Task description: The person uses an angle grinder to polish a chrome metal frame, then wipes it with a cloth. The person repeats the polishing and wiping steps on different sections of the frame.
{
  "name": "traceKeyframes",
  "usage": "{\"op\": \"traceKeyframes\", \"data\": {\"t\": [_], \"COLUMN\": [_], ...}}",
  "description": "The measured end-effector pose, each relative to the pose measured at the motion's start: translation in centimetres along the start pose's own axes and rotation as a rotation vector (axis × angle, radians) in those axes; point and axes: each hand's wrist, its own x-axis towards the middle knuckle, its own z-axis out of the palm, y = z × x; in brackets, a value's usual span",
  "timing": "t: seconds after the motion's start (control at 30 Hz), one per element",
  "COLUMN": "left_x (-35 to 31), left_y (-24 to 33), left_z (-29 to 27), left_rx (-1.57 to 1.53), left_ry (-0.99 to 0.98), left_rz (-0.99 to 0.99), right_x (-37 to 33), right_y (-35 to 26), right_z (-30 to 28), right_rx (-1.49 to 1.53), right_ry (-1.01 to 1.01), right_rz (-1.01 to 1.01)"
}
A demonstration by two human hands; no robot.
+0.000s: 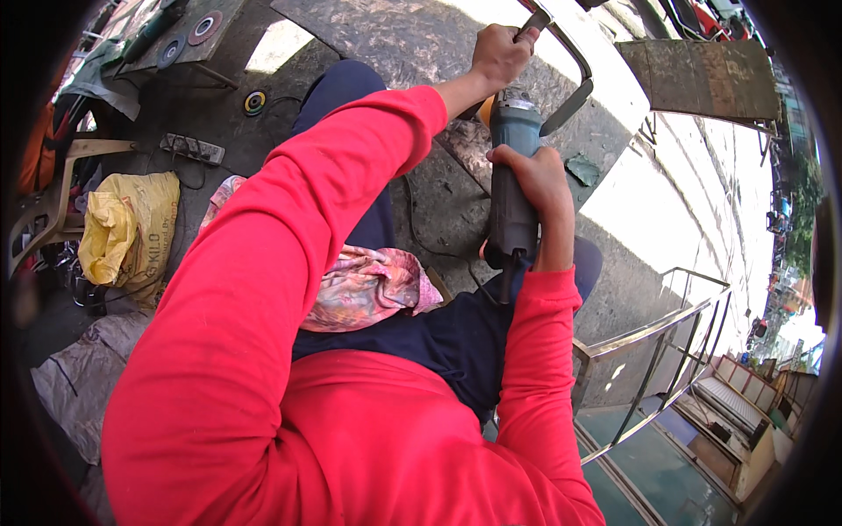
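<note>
As seen from above: a person in red long sleeves bends over a concrete surface (pixel 412 35), both hands on an angle grinder (pixel 511 175).

Right hand: the right hand (pixel 539 180) is wrapped around the grinder's dark barrel, fingers curled shut on it, wrist toward the lower edge of the view.

Left hand: the left hand (pixel 500 54) is a closed fist reaching forward past the tool's head, gripping what looks like a side handle; the part it clasps is mostly hidden by the fingers.

Grinder: it lies upright in the view between the two hands, blue-grey head under the left fist, body running down through the right palm, black cord (pixel 438 250) trailing off its tail.

Workpiece: a bent metal frame (pixel 574 66) sits just beyond the grinder's head, near the left fist.

Lap: a patterned pink cloth (pixel 364 285) rests over dark trousers.

Surroundings: a yellow sack (pixel 127 228) and a power strip (pixel 191 149) lie well apart to the left; loose grinding discs (pixel 254 103) sit on the ground farther up.
</note>
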Motion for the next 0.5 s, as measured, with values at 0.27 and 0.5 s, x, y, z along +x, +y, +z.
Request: {"op": "traceKeyframes", "data": {"t": [0.27,0.5], "left_x": [0.02,0.26], "left_y": [0.07,-0.09], "left_z": [-0.21,-0.27], "left_rx": [0.086,0.083], "left_ry": [0.005,0.019], "left_rz": [-0.011,0.022], "right_x": [0.25,-0.02], "right_y": [-0.29,-0.46], "right_z": [-0.13,-0.20], "right_rx": [0.014,0.012], "right_ry": [0.004,0.014], "right_rz": [-0.014,-0.016]}}
